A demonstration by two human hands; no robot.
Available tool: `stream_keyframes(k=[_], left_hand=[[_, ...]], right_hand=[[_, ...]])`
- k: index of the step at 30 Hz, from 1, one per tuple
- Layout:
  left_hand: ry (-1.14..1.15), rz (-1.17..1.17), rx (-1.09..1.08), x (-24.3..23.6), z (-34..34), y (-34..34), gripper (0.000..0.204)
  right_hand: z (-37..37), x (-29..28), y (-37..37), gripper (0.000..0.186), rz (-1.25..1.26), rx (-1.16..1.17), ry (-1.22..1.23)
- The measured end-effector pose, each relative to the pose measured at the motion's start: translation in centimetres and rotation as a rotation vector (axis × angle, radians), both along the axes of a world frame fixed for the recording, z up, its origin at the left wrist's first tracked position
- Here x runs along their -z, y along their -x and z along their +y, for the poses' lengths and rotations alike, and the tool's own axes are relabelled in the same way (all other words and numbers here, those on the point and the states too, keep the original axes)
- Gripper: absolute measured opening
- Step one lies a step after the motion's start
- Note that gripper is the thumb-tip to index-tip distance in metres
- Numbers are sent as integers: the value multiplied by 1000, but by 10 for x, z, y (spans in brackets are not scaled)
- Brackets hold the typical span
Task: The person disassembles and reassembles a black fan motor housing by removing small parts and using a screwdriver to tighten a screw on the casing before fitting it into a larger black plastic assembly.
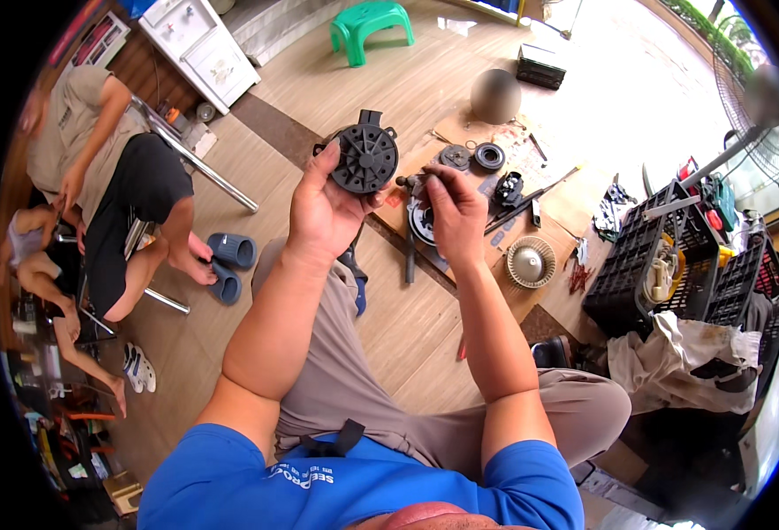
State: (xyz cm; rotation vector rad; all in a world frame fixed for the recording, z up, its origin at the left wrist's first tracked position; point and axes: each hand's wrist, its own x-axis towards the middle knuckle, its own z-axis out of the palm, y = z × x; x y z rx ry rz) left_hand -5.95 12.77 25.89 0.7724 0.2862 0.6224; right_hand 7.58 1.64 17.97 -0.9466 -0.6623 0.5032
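Note:
My left hand (317, 216) is closed on a round black blower motor (367, 161), its ribbed back face turned up and a connector tab at the top. To the right of it, my right hand (460, 216) is pinched, thumb against fingers, around something small and dark that I cannot make out. Beneath the right hand lies a round part (422, 223), mostly covered. A cream fan wheel (531, 261) rests on the cardboard (570, 196), along with a black ring-shaped part (489, 156), a grey disc (455, 157) and a small black part (509, 187).
Black plastic crates (646, 300) filled with parts stand at the right, near a standing fan (765, 132). Farther off are a green stool (372, 28) and a black box (540, 66). A seated person (98, 132) is at the left, beside blue slippers (232, 252).

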Motion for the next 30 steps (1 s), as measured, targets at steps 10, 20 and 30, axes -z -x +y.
stream_keyframes(k=[10,20,30], left_hand=[[-93,-12,1,-1,-13,-5,51],[-73,-8,-108,0,-25,-13,37],[-71,-25,-212,9,-27,-15,38]], right_hand=[[-26,-57,27,12,-466,136,-15],[-27,-58,28,15,-631,235,35],[-24,-55,30,21,-799,318,116]])
